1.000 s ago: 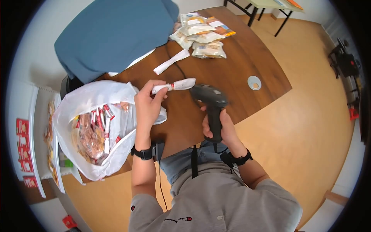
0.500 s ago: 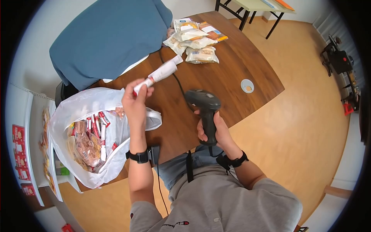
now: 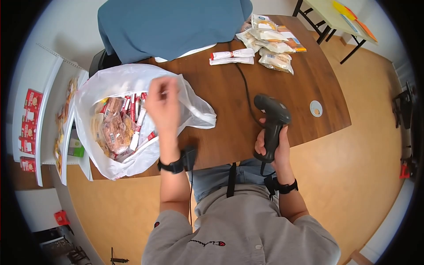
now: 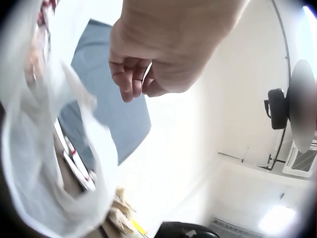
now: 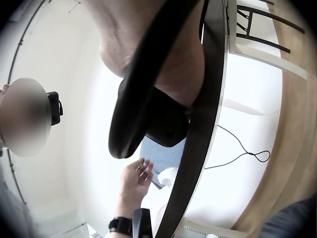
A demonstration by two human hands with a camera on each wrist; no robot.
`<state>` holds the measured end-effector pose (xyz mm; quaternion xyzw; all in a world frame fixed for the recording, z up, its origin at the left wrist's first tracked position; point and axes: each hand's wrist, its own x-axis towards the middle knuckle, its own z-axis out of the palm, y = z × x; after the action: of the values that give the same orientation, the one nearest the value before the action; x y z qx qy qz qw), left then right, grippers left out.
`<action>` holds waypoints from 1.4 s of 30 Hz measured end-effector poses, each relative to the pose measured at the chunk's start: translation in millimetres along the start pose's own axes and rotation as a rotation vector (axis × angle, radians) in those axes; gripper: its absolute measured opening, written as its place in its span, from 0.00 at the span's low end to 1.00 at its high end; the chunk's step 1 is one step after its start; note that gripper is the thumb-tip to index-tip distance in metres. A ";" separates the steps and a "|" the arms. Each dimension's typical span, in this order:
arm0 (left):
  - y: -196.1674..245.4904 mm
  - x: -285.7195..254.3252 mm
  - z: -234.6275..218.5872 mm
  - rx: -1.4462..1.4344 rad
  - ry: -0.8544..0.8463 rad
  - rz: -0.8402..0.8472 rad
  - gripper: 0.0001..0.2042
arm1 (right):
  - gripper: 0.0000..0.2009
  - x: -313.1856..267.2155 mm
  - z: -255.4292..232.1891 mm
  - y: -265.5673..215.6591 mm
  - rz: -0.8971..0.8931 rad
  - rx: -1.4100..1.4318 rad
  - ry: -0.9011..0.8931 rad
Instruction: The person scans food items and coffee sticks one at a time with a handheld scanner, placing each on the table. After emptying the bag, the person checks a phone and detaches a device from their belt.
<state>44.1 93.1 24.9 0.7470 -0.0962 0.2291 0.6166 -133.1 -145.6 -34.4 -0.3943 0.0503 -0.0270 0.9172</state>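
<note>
My left hand (image 3: 163, 106), slightly blurred, hovers above the white plastic bag (image 3: 201, 114); its fingers (image 4: 130, 82) curl loosely around nothing in the left wrist view. Inside the bag lie clear packs of pinkish food (image 3: 115, 132) and several slim red-and-white sticks (image 3: 139, 121). My right hand (image 3: 283, 148) grips the handle of a black handheld scanner (image 3: 272, 132) over the table's front edge. Two slim white packets lie side by side behind the bag, the rear one with red markings (image 3: 232, 54), the front one plainer (image 3: 231, 61).
Wrapped food packs (image 3: 276, 58) are piled at the table's back. A blue cloth (image 3: 172, 26) covers something behind the bag. The scanner's cable (image 3: 245, 86) crosses the wooden table (image 3: 304, 88), where a round sticker (image 3: 316, 108) sits right. Shelves (image 3: 48, 115) stand left.
My left hand has let go of the red-and-white packet, now beside the other one, and moved back over the bag. The right hand still holds the scanner. The head view has shifted.
</note>
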 end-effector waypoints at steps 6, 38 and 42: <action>-29.8 -4.8 -80.6 0.751 -0.194 -0.240 0.18 | 0.36 3.5 -0.3 0.7 -0.001 -0.009 -0.014; 48.8 -17.5 -16.8 0.246 -0.460 0.146 0.07 | 0.34 -1.9 -6.7 3.6 -0.060 -0.063 -0.107; 30.3 1.2 41.3 0.241 -0.616 0.278 0.05 | 0.34 -3.6 -10.5 3.2 -0.059 -0.076 -0.151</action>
<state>41.5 46.7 46.5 0.8281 -0.3506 0.0846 0.4291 -137.9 -150.6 -43.7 -0.4311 -0.0294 -0.0222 0.9015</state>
